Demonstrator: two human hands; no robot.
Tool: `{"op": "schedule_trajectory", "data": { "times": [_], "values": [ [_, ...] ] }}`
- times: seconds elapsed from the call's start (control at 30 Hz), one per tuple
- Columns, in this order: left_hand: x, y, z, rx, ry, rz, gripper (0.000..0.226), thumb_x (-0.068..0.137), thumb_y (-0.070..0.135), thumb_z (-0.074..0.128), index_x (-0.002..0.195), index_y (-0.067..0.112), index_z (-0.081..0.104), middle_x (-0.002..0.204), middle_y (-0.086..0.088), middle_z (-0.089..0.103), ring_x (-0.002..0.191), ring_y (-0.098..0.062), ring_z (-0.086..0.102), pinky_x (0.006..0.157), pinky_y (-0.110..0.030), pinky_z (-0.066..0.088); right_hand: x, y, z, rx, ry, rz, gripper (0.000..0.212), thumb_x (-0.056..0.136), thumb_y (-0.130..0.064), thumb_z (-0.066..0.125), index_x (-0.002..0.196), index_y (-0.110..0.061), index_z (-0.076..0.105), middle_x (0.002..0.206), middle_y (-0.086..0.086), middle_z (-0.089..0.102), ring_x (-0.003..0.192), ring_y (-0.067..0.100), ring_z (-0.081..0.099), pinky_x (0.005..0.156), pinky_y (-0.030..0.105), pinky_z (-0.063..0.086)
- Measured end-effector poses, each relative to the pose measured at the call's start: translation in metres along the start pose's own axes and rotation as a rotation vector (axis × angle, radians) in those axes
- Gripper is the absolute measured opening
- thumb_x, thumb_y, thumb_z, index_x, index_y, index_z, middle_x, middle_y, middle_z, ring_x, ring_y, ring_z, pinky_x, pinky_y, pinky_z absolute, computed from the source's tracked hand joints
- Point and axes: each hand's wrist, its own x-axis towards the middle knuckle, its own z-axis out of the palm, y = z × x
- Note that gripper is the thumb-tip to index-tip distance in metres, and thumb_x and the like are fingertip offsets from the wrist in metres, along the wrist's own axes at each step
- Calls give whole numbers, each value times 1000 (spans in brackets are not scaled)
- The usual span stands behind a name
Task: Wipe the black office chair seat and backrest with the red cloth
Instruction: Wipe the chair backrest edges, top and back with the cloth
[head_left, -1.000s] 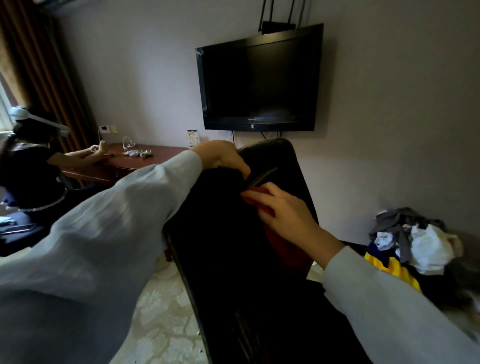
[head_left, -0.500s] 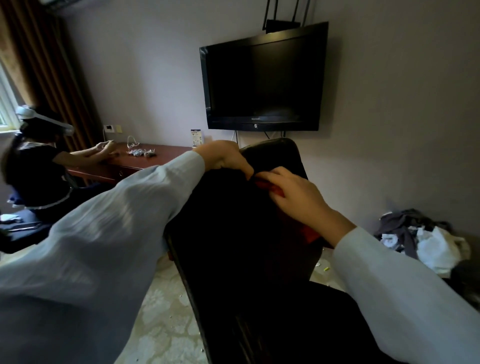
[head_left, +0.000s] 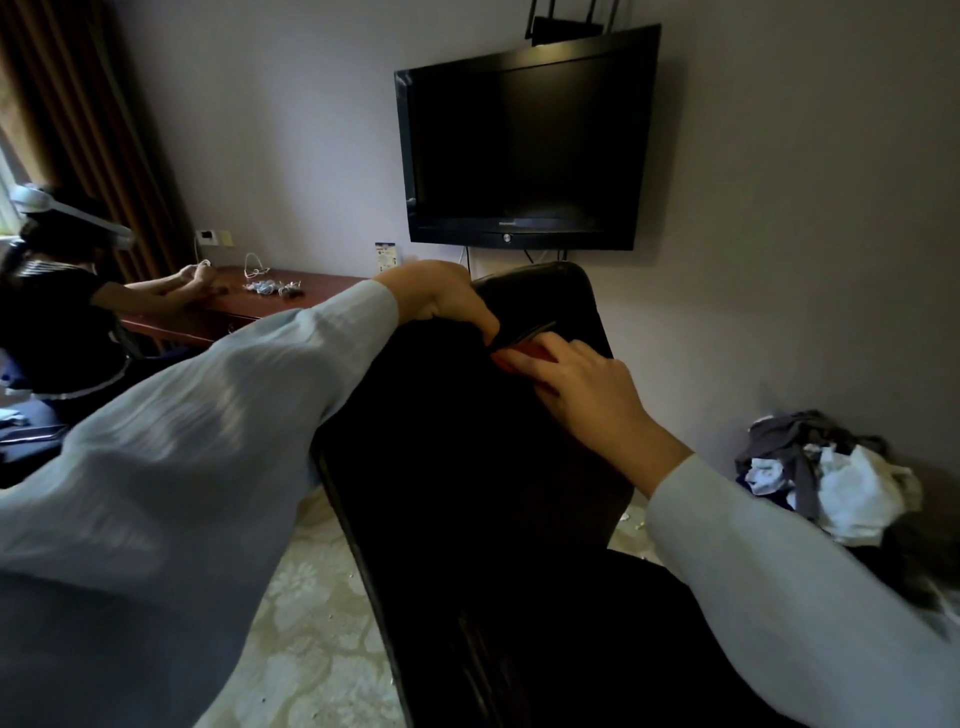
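Note:
The black office chair (head_left: 467, 467) fills the middle of the view, its backrest reaching up to a rounded top edge. My left hand (head_left: 441, 299) grips that top edge of the backrest. My right hand (head_left: 576, 387) presses flat on the backrest just below the top, fingers pointing left. Only a thin strip of the red cloth (head_left: 524, 356) shows under its fingers; the rest is hidden by the hand. The seat is dark and hard to make out at the bottom.
A black TV (head_left: 524, 145) hangs on the wall behind the chair. A wooden desk (head_left: 280, 306) stands at the left, with another person (head_left: 62, 312) seated at it. A pile of clothes (head_left: 831, 478) lies at the right. The floor (head_left: 311, 623) is pale and patterned.
My right hand with the red cloth has slid up the backrest from its middle to near the top edge, hiding most of the cloth. My left hand stays on the top.

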Motion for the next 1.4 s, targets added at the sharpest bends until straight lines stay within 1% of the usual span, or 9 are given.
{"op": "schedule_trajectory", "data": {
  "times": [0.2,0.43,0.53,0.6,0.7,1.0,1.1,1.27,1.4],
  "values": [
    [-7,1,0,5,-14,6,32,78,24,70,105,12,55,97,-9,63,83,-21,62,77,-31,52,11,1,-3,-139,-140,164,51,96,-29,45,144,-35,33,132,8,42,109,30,47,75,35,44],
    [-9,-2,5,72,24,36,48,76,27,72,116,4,59,110,-14,64,99,-28,64,91,-37,52,-2,38,22,306,81,559,40,97,-21,46,135,-34,48,109,0,53,95,23,56,70,28,44],
    [-5,-2,2,106,33,51,46,76,29,71,112,4,58,106,-12,64,92,-23,63,82,-35,53,6,47,23,287,100,552,39,97,-21,48,134,-31,50,107,-1,53,94,22,56,66,25,37],
    [-5,-2,2,141,51,66,40,76,31,71,107,9,57,97,-8,63,82,-19,60,67,-28,49,14,50,25,276,72,539,38,97,-22,48,134,-29,50,112,4,55,98,24,56,70,27,37],
    [-2,-2,0,145,33,70,37,78,30,70,107,12,55,91,-4,60,78,-15,57,60,-25,43,26,55,31,277,52,549,38,96,-22,49,134,-25,51,119,10,54,104,31,55,79,34,43],
    [6,-4,0,183,51,79,46,78,30,70,116,8,54,101,-8,60,84,-19,58,68,-27,45,48,75,34,110,-135,568,40,96,-18,46,135,-28,49,122,13,49,108,34,52,88,43,46],
    [6,-3,-1,148,11,64,48,81,28,68,120,7,51,107,-10,59,89,-21,57,78,-31,44,54,73,30,232,-186,605,39,97,-18,44,134,-27,51,124,11,51,107,32,53,85,38,45],
    [5,-3,1,140,-5,61,42,81,28,68,115,10,51,105,-9,59,95,-23,57,83,-33,46,56,52,18,384,-213,564,26,96,-19,44,112,-22,64,99,3,60,90,22,55,74,31,42],
    [5,-3,1,128,5,57,39,79,29,70,109,11,51,98,-7,60,88,-20,59,73,-29,49,48,39,8,558,-174,494,30,93,-10,47,113,-22,66,109,0,63,100,19,58,89,35,49]
  ]
}}
